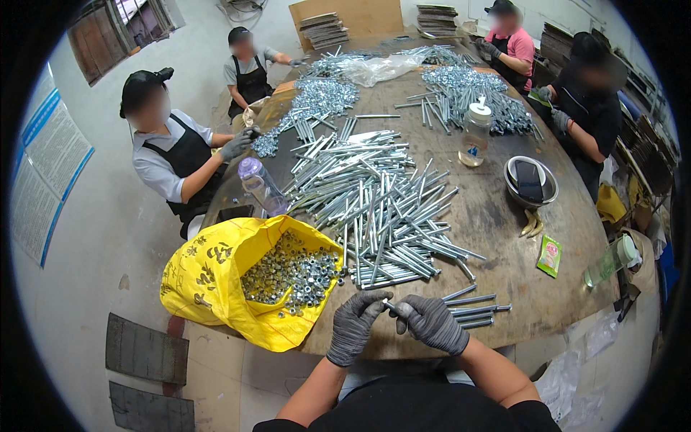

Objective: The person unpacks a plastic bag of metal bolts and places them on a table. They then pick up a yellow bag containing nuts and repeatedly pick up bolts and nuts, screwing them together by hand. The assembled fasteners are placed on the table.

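Near the table's front edge, both gloved hands meet at a metal bolt (389, 305). My right hand (435, 324) is closed round it, covering most of its shaft. My left hand (353, 325) pinches at its exposed end; whether a nut sits between those fingertips is too small to tell. Just beyond the right hand lie several long bolts (471, 311) side by side. A large heap of silvery bolts (381, 209) spreads over the table ahead. Left of my hands, an open yellow sack (209, 270) holds many loose nuts (288, 273).
A purple-lidded bottle (260, 183) stands behind the sack. To the right are a glass jar (475, 137), a metal bowl with a phone (530, 180), bananas (532, 223), a green packet (549, 255) and a green bottle (608, 265). Co-workers sit along both table sides by more hardware piles.
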Available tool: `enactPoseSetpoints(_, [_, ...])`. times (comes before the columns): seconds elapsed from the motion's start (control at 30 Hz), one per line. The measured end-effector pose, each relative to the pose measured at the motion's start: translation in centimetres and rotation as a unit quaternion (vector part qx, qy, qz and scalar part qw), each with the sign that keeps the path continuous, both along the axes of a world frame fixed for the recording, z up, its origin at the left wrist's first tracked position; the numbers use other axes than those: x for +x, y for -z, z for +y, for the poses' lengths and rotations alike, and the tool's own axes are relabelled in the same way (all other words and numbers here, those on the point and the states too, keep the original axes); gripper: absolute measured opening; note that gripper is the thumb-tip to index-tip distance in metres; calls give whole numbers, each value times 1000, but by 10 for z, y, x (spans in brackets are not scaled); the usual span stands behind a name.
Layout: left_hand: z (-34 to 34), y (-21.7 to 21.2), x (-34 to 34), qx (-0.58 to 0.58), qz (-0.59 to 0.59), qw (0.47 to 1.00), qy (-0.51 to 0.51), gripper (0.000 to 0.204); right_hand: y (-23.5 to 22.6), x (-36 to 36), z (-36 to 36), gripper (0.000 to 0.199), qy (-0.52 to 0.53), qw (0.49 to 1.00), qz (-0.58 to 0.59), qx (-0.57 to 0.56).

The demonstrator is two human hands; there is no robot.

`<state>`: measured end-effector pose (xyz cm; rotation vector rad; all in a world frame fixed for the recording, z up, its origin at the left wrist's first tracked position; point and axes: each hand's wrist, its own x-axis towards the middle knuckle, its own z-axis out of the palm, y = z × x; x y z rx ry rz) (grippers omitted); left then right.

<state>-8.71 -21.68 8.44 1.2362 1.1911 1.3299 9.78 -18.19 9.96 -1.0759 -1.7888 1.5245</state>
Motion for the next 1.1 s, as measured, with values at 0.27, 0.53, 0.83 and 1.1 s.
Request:
enactPoseSetpoints(0.27, [-8, -4, 0, -8, 0, 1000, 17, 23, -4, 5, 5, 42, -64, 981, 72, -166])
enactPoseSetpoints(0.53, [-3, 12, 8, -84, -17, 996, -40, 24, 11, -3, -16, 19, 110, 939, -137, 297])
enactPoseSetpoints(0.83, [3, 18, 8, -95, -8, 995, -9, 22, 10, 1, -17, 22, 91, 942, -224, 232])
enactPoseSetpoints(1.1, [4, 10, 12, -30, 0, 998, 52, 20, 1, 14, -6, 32, 19, 998, -29, 58])
